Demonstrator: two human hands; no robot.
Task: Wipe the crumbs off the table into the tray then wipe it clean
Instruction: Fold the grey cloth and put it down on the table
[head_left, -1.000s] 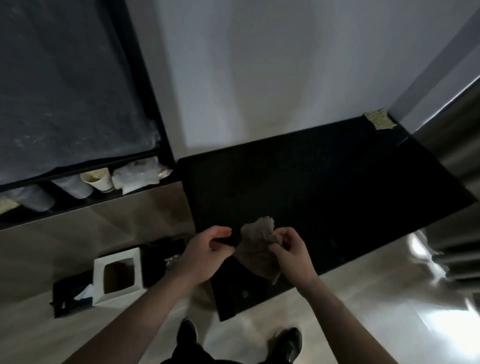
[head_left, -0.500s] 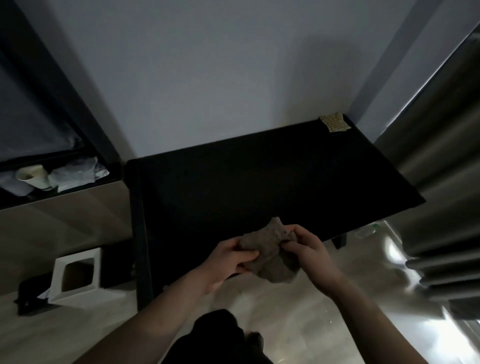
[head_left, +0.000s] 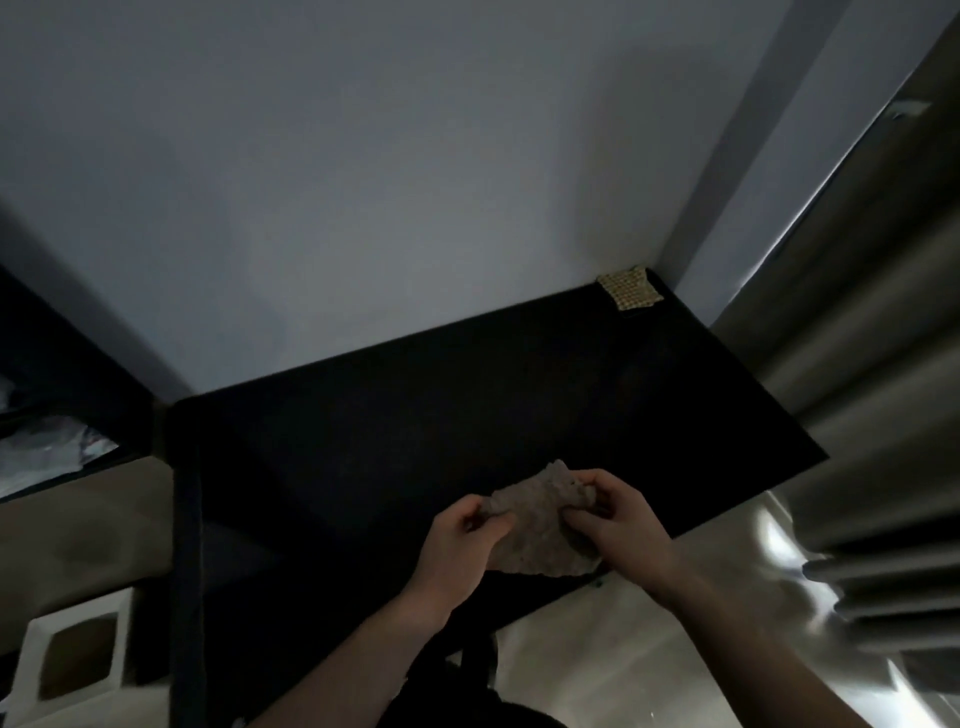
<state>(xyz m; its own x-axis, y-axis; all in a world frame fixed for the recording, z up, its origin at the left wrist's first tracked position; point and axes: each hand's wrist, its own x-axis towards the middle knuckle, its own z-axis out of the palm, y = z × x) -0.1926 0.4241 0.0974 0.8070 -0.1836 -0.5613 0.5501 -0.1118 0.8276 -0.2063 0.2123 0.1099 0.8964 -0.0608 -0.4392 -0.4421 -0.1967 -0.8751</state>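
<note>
Both hands hold the brown cloth (head_left: 540, 525) over the near edge of the black table (head_left: 467, 415): left hand (head_left: 457, 545) pinches its left edge, right hand (head_left: 618, 519) grips the right side. The tabletop stretches away and to the right of the hands, long axis left-near to right-far. Crumbs and tray: not discernible, view too dark. A checked pad (head_left: 629, 288) lies at the far right corner, nearer the right hand.
</note>
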